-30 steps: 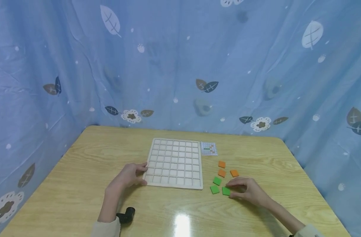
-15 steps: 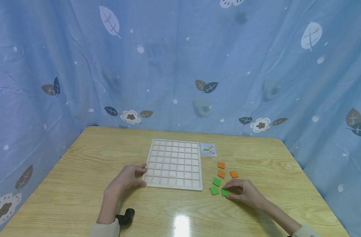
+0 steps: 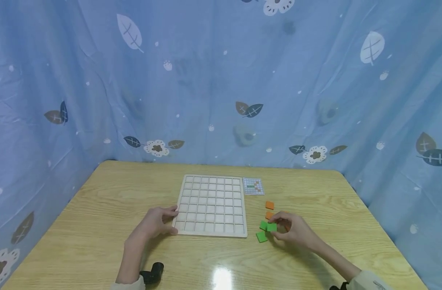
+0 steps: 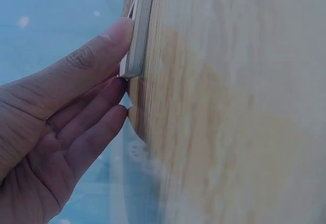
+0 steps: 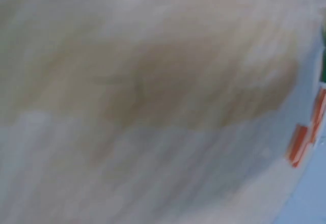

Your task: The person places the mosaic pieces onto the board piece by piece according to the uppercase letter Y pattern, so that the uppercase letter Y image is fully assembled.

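Note:
In the head view, a pale board with a grid of square cells [image 3: 210, 205] lies on the table. My left hand [image 3: 156, 222] holds its near-left edge, with the thumb by the corner. The left wrist view shows the thumb [image 4: 97, 53] on the board's rim [image 4: 138, 46]. My right hand [image 3: 293, 229] pinches a green square tile [image 3: 271, 227] between thumb and fingers. Below it a second green tile [image 3: 263, 225] is partly covered, and a third green tile [image 3: 261, 237] lies nearer. In the right wrist view the hand is not visible.
Orange tiles [image 3: 269, 205] lie beyond the right hand, one mostly hidden behind it. A small printed grid card [image 3: 253, 186] lies beside the board's far-right corner. A black object [image 3: 153, 274] shows at the left wrist. Blue curtain [image 3: 206, 80] surrounds the wooden table [image 3: 127, 189].
My right hand has picked up the nearest-right green tile and moved it left and slightly away, over the other green tiles. The left hand stays at the board; the head view has tilted slightly.

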Action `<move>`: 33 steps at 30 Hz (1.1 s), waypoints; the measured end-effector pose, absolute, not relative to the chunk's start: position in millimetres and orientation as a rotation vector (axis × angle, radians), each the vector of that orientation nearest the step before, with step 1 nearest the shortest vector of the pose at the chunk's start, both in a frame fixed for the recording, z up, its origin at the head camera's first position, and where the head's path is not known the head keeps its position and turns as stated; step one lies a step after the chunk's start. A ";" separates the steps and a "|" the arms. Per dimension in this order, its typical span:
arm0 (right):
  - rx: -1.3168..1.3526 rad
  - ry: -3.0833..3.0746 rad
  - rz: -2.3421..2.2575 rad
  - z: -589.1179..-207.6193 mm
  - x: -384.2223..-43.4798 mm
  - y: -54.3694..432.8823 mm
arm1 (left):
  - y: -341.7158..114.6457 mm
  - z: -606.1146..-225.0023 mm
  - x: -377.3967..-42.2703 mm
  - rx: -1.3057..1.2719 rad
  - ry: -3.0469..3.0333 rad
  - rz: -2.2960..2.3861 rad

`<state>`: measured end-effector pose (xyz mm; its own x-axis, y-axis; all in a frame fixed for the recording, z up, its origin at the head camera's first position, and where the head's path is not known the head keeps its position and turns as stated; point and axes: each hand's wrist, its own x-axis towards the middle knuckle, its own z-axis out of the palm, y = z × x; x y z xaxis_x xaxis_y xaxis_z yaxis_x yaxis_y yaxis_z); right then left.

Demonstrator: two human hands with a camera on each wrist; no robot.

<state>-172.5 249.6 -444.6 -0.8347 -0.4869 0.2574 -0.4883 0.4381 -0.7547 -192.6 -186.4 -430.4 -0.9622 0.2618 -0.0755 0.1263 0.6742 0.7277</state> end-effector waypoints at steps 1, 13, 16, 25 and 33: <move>0.888 -2.660 1.425 -443.7 -174.1 246.7 | -186.3 -430.5 -192.5 0.323 2.716 1.159; 0.789 -2.609 1.637 -446.2 -191.9 209.8 | -184.0 -432.7 -194.6 0.247 2.722 1.151; 0.767 -2.598 1.688 -447.6 -197.3 198.1 | -183.8 -433.3 -195.8 0.240 2.732 1.140; 0.791 -2.578 1.802 -447.6 -212.7 165.0 | -183.1 -430.7 -194.2 0.262 2.744 1.125; 0.827 -2.590 1.773 -442.3 -226.1 135.9 | -185.1 -429.4 -193.4 0.263 2.744 1.137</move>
<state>-226.1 135.9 -442.3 -0.8652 -0.4623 0.1942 -0.3483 0.2754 -0.8960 -193.4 -185.1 -429.4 -0.9719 0.2215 -0.0794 0.1005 0.6958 0.7112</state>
